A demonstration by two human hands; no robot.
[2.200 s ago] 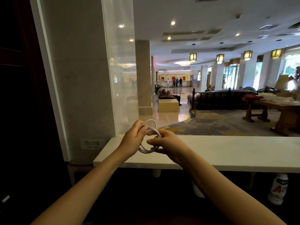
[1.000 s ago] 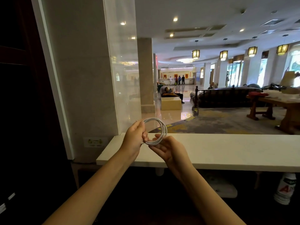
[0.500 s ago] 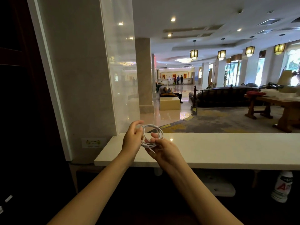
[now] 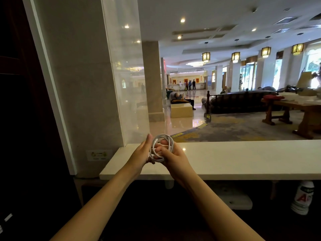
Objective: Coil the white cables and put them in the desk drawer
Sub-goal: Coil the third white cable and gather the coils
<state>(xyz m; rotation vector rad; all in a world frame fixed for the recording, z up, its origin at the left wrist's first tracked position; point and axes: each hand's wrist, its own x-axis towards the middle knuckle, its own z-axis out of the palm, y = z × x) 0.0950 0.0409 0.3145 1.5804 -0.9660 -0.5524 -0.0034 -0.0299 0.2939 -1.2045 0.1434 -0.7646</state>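
Closest to us, both forearms reach forward and meet above the near edge of the white ledge [image 4: 243, 157]. The white cable [image 4: 163, 135] is held between the two hands in the air just over that ledge, already gathered into a small round bundle of several loops.

Our right hand [image 4: 173, 157] does the gripping: its thumb and fingers curl through the middle of the loops and pinch the strands together. Our left hand [image 4: 140, 153] lies against the left side of the bundle with its fingers mostly straight. Its thumb is hidden behind the strands, so we cannot tell whether it pinches them or only steadies them.

We judge that the winding is nearly done and the job now is to secure the loose end. To do this well, we keep the right-hand pinch firm so that no loop springs out, and let the left hand feed the tail round the bundle without pulling it out of round. We keep the loops even in size, so the coil lies flat once stored.

No drawer shows from here, so we will need to look down and find it while one hand keeps the coil closed.

Further off, a bottle [image 4: 303, 197] stands under the ledge at the right. Beyond the glass panel [image 4: 125, 84] lies a lobby with a dark sofa [image 4: 239, 101].
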